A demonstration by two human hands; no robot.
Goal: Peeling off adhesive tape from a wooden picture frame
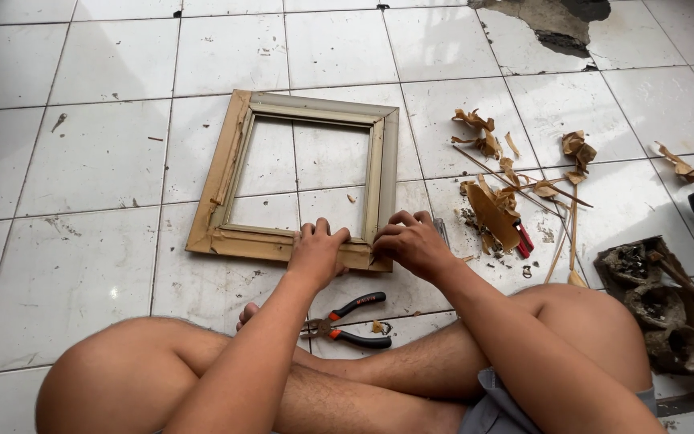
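both hands are pressing down on the near rail of 1 wooden frame [299, 173], lying flat on the tile floor [82, 161] w/ the rail running left-right. left hand [317, 251] is sitting mid-rail, fingers curled over its edge; right hand [411, 241] is gripping the near-right corner. 1 pr pliers [351, 321] is lying just behind them, nearer the left hand.

frame [226, 173]: bare matt wood | floor tiles [98, 153]: glossy white ceramic

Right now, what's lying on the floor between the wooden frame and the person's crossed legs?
In the head view, pliers with black and red handles lie on the white tiles, just behind the left hand and right hand gripping the frame.
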